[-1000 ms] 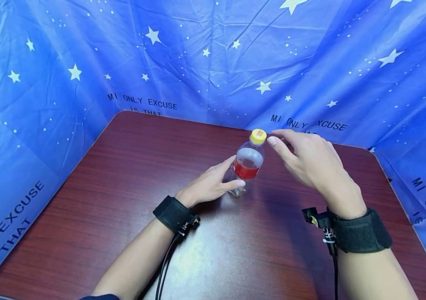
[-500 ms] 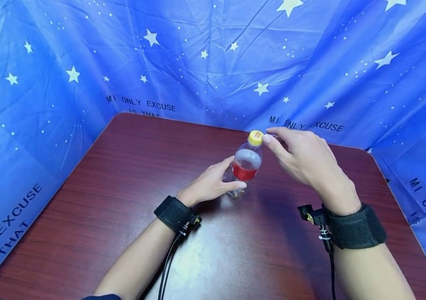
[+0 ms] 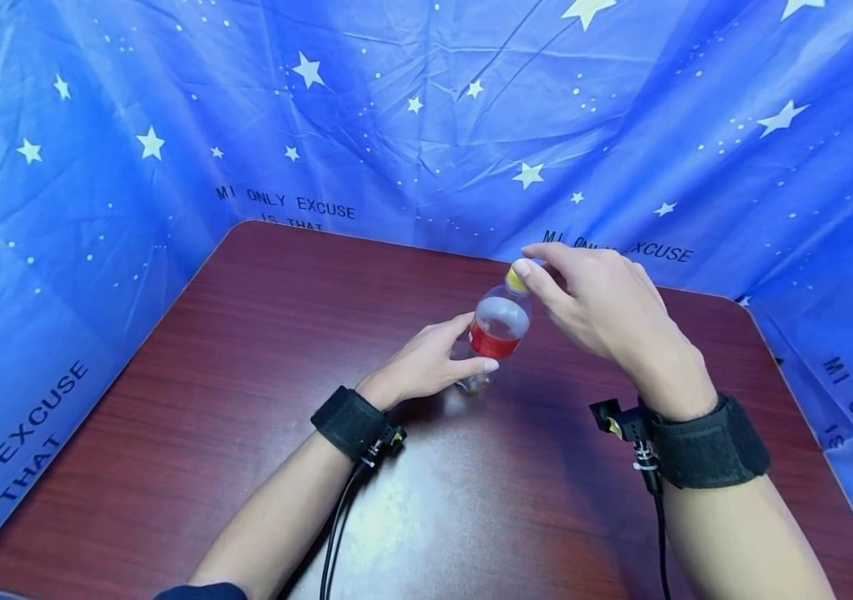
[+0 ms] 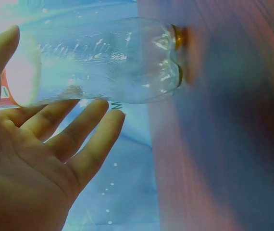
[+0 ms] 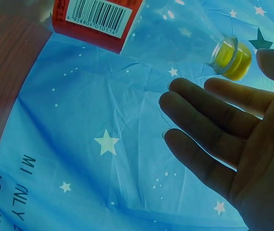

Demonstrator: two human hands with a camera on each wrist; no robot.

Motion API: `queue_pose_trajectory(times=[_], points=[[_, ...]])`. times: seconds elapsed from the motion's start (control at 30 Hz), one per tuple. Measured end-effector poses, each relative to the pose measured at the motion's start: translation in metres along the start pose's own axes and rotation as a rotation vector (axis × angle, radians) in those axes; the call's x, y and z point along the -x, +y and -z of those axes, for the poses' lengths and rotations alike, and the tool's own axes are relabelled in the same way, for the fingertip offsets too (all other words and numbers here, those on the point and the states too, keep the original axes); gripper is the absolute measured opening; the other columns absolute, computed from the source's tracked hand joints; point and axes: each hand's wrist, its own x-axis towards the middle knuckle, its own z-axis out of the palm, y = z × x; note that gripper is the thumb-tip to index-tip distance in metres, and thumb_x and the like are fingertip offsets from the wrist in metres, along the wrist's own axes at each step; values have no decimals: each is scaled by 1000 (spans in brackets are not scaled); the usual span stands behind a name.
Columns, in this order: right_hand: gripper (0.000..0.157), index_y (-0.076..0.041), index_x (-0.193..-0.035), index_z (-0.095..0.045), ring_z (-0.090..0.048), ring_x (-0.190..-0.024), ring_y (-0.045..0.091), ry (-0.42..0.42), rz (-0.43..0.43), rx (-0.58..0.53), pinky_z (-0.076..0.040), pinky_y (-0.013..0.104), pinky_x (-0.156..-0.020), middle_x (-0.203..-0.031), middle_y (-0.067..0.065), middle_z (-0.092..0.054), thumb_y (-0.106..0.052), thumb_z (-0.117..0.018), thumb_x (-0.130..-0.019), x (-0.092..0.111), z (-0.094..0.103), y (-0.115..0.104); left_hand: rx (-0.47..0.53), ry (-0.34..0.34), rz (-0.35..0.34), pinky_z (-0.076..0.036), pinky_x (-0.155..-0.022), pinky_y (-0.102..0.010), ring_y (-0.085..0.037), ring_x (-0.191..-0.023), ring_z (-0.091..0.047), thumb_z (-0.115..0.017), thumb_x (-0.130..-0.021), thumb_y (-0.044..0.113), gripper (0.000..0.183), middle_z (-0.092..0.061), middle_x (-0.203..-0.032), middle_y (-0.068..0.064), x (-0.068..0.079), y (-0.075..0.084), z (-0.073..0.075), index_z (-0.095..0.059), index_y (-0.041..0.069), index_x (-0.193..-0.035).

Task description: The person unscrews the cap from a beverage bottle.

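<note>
A clear plastic bottle (image 3: 502, 318) with a red label (image 3: 492, 342) and a yellow cap (image 3: 515, 280) stands on the table. My left hand (image 3: 426, 360) holds it around the lower body, the thumb on the near side and the fingers on the far side. In the left wrist view the fingertips meet the bottle's wall (image 4: 108, 62). Beside the cap is my right hand (image 3: 606, 304), thumb and index finger extended on either side of it. The right wrist view shows a small gap between the thumb (image 5: 269, 62) and the cap; the other fingers are spread.
The dark red wooden table (image 3: 194, 400) has rounded corners. A blue curtain (image 3: 366, 108) with stars and printed words hangs behind it and along both sides. Each wrist wears a black strap (image 3: 707, 442) with a small camera, and cables (image 3: 332, 533) trail toward me.
My right hand has moved left to the bottle's top, so its thumb now overlaps the cap in the head view. The left hand and the bottle have stayed nearly still.
</note>
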Motion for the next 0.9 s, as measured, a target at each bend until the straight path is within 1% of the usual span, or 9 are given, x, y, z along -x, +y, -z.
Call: queue_pose_trajectory(times=[0.03, 0.17, 0.4, 0.63, 0.77, 0.9], points=[[49, -19, -136, -70, -73, -95, 30, -2, -2, 1, -53, 53, -74, -110, 7, -79, -52, -45, -110, 0, 1, -1, -10, -2, -5, -51, -108, -41, -13, -128, -62, -73, -97, 49, 69, -68, -134, 4, 0, 1, 1, -47, 22, -155], [49, -19, -135, -71, -73, -96, 31, 0, -7, 14, -53, 54, -74, -108, 7, -79, -53, -46, -109, 2, 3, -3, -55, 5, -15, -51, -108, -38, -12, -127, -63, -74, -96, 48, 68, -69, -133, 4, 0, 3, 5, -49, 20, -153], [45, -23, -127, -75, -72, -93, 26, 8, -13, 7, -51, 52, -73, -104, 3, -79, -53, -47, -109, 2, 5, -6, -124, 43, -26, -52, -105, -37, -14, -121, -66, -76, -95, 47, 67, -71, -127, 3, 3, 7, 14, -53, 17, -150], [41, -24, -125, -76, -73, -95, 28, 17, -6, -1, -51, 53, -74, -106, 3, -79, -50, -49, -109, 3, 4, -6, -195, 66, -13, -54, -101, -38, -13, -121, -66, -76, -93, 52, 66, -71, -126, 6, 8, 9, 21, -56, 21, -148], [40, -25, -123, -77, -71, -91, 26, 21, -4, 6, -50, 52, -73, -102, 2, -78, -50, -49, -108, 3, 4, -6, -203, 78, -22, -54, -101, -38, -15, -121, -67, -77, -93, 53, 65, -71, -124, 6, 11, 9, 26, -58, 21, -146], [40, -25, -121, -78, -68, -84, 25, 25, -3, 23, -48, 50, -70, -95, 1, -76, -50, -50, -108, 3, 4, -6, -229, 90, -23, -54, -102, -39, -15, -122, -66, -77, -92, 53, 67, -71, -127, 6, 13, 9, 31, -57, 21, -148]])
